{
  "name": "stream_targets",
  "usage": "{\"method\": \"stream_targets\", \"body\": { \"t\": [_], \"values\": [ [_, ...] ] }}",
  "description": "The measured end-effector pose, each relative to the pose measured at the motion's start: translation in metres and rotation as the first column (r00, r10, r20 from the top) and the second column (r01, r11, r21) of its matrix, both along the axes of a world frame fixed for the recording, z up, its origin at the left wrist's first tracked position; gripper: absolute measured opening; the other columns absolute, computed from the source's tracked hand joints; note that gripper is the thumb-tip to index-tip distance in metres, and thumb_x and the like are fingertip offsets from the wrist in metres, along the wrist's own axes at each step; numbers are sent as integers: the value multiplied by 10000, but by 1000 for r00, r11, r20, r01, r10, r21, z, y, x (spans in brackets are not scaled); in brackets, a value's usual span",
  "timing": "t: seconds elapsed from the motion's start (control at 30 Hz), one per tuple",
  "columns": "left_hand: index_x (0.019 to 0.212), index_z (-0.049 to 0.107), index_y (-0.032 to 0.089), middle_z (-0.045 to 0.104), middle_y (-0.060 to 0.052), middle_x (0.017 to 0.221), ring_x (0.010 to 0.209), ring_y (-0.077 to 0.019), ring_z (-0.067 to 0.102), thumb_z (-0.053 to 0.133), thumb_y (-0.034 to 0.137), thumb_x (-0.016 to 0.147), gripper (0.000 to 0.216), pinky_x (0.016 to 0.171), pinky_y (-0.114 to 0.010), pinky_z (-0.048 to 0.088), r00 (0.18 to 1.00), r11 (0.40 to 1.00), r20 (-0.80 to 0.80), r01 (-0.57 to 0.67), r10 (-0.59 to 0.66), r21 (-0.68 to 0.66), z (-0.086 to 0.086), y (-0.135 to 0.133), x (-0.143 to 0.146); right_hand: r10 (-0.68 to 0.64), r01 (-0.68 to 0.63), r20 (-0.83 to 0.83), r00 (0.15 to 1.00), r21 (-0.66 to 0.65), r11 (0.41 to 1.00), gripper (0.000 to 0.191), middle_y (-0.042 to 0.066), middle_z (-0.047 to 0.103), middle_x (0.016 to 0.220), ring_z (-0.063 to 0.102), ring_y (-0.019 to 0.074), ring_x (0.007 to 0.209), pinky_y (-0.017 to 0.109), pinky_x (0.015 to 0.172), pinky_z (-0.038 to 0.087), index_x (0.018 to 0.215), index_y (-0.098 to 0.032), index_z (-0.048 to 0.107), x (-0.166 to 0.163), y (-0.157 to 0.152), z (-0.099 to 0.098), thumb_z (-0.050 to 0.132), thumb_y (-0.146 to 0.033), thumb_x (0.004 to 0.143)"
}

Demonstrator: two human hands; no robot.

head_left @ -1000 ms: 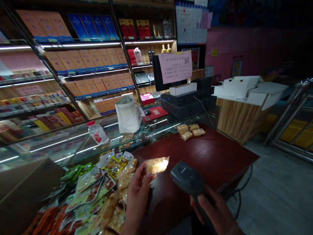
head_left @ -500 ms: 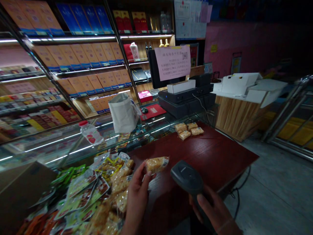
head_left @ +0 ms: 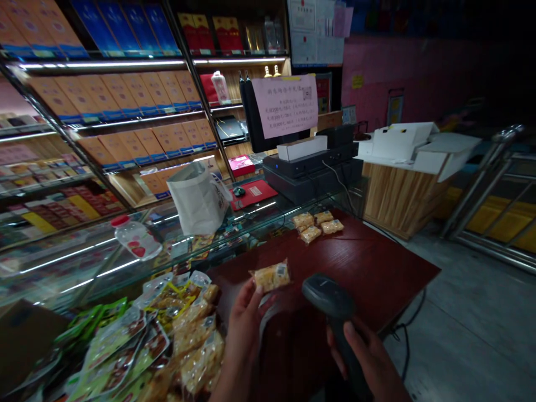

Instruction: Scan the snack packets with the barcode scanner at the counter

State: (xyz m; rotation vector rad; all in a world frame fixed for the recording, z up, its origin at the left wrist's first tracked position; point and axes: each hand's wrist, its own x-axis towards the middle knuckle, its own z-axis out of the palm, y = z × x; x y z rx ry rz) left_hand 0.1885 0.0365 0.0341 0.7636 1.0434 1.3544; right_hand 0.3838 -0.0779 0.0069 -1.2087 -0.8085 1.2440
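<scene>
Between the thumb and fingers of my left hand (head_left: 247, 312) is a clear-wrapped snack bar (head_left: 271, 276), pinched at its left end. A label with a dark code on it faces up near the bar's right end. My right hand (head_left: 362, 354) is wrapped around the handle of a dark grey barcode scanner (head_left: 330, 296), whose head points left toward the bar. Several more wrapped snack bars (head_left: 199, 357) lie in a pile left of my left hand. A small group of the same bars (head_left: 310, 233) rests at the far side of the dark red table (head_left: 377, 262).
Green and white snack packets (head_left: 113, 340) and a cardboard box (head_left: 29, 340) crowd the left. Behind are a glass counter (head_left: 96, 251), a bottle with a red cap (head_left: 136, 239), a white bag (head_left: 196, 198) and a monitor bearing a paper notice (head_left: 285, 106). A metal railing (head_left: 481, 184) stands at right.
The snack bar in my left hand has turned so its coded label faces up more plainly. The scanner has shifted slightly right and down in view. The whole view has moved a little.
</scene>
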Motion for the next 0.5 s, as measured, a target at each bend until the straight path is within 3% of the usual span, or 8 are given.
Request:
{"method": "stream_targets", "body": {
  "t": [0.13,0.27,0.5],
  "values": [
    [863,679,124,736,-72,895,786,-132,713,672,70,822,68,813,-300,622,985,987,162,-28,55,-161,-14,39,36,-134,138,-204,970,3,990,555,19,644,569,436,96,366,223,372,338,989,-141,689,7,11,-9,590,-663,830],
    [772,628,98,705,-68,746,681,-125,710,618,9,845,116,735,-258,620,980,974,197,7,39,-227,-23,82,82,-216,214,-237,947,-35,976,601,50,696,642,467,109,378,236,372,367,1079,-150,683,16,15,-9,610,-681,807],
    [773,599,66,672,-89,686,612,-134,688,638,12,836,91,635,-228,592,980,972,185,110,-72,-209,-24,149,148,-235,223,-224,946,-80,972,602,-19,553,435,468,134,374,239,379,370,1030,-162,684,33,11,-13,549,-712,827]
  ]
}}
